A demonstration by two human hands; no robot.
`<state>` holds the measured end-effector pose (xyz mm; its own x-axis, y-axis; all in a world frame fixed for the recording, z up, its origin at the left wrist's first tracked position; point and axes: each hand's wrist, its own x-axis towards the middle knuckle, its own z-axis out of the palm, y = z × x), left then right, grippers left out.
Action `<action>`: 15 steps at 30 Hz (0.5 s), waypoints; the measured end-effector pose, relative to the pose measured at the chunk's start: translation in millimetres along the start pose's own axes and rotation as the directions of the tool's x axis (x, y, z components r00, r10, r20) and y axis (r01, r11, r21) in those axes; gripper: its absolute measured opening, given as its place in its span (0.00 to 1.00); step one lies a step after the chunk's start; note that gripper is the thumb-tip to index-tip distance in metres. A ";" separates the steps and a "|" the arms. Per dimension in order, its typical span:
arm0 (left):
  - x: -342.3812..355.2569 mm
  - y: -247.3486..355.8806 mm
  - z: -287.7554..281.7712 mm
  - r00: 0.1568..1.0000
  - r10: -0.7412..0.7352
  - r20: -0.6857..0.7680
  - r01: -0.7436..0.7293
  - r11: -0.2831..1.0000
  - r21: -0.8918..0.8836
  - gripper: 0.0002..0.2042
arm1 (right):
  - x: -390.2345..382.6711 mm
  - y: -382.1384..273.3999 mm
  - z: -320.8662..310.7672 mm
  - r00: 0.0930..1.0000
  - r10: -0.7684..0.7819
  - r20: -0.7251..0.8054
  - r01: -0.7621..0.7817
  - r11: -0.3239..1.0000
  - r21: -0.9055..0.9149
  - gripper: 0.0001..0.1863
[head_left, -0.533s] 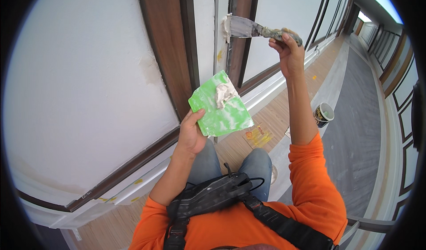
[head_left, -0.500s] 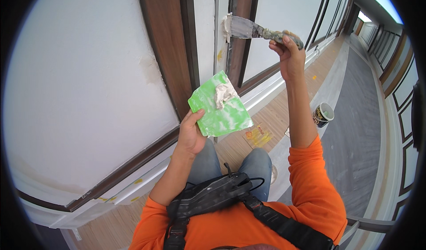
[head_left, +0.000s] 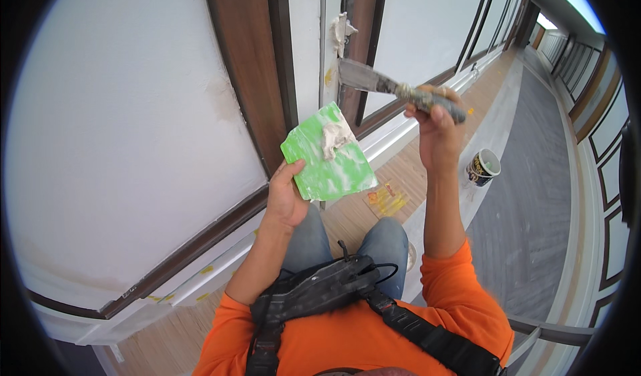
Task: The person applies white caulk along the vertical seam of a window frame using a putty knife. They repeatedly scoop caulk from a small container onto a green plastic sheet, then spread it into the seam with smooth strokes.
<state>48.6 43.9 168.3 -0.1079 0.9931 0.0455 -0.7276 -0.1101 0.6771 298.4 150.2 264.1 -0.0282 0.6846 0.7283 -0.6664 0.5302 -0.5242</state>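
Note:
With my right hand [head_left: 438, 126] closed round its handle, a putty knife [head_left: 367, 77] points left, its blade tip at the narrow white strip [head_left: 330, 49] between two brown wood trims. Just above the blade, a lump of white putty [head_left: 342, 30] clings to that strip and the trim edge. My left hand [head_left: 287, 192] grips the lower left edge of a green plastic board [head_left: 328, 159] smeared with white. A dab of putty [head_left: 336, 139] rests on the board's upper part.
A white wall panel [head_left: 133, 122] framed by brown trim [head_left: 247, 69] fills the left. On the floor to my right stands a small bucket [head_left: 483, 167]. A yellow-printed plastic piece [head_left: 387, 199] lies on the wood floor ahead of my knees. A corridor runs off to the upper right.
My right hand has moved down and slightly right, drawing the putty knife lower. Putty that was at the blade's edge now sticks to the strip. My left hand and the board hardly moved.

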 end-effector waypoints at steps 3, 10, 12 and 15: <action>-0.9 -1.1 4.3 1.000 0.008 -0.010 -0.009 1.000 -0.022 0.22 | -31.4 -11.4 -3.1 0.996 -0.056 0.062 0.064 0.989 -0.131 0.22; 1.3 -5.2 -0.2 0.999 -0.040 -0.027 0.038 0.995 -0.089 0.21 | -18.7 -3.6 -5.6 0.988 -0.149 0.029 0.151 0.939 -0.308 0.19; 1.0 -7.5 0.2 0.999 -0.030 -0.045 0.027 0.997 -0.073 0.22 | -15.7 6.5 -10.0 0.992 -0.121 0.036 0.126 0.950 -0.286 0.18; 0.4 -9.0 -2.3 0.999 -0.016 -0.046 0.013 0.998 -0.065 0.22 | -8.9 16.6 -17.0 0.997 -0.073 -0.033 0.065 0.975 -0.210 0.18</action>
<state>53.6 45.1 160.6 -0.1267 0.9919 0.0008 -0.7714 -0.0990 0.6286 300.3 161.3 241.5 0.0452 0.6599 0.7500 -0.4952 0.6668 -0.5569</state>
